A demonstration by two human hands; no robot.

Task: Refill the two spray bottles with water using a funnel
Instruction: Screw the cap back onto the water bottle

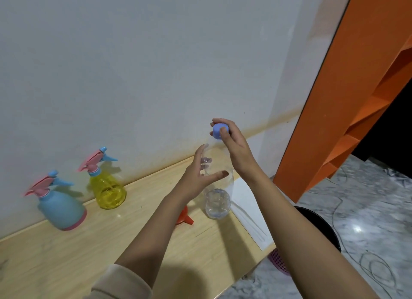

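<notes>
A clear plastic water bottle (217, 203) stands upright on the wooden table (66, 260), with a little water at its bottom. My right hand (234, 147) pinches its blue cap (219, 131) at the top. My left hand (200, 176) curls around the bottle's upper body, fingers spread and touching it. An orange funnel (186, 218) lies on the table just left of the bottle, partly hidden by my left forearm. Two spray bottles stand by the wall at the left: a yellow one (109, 189) and a blue one (61, 207), both with pink and blue trigger heads.
A white board (249, 211) lies along the table's right edge. Beyond the edge are a black bin (318, 223), a purple basket (278, 260) and cables on the marble floor. An orange shelf unit (347, 93) stands at the right.
</notes>
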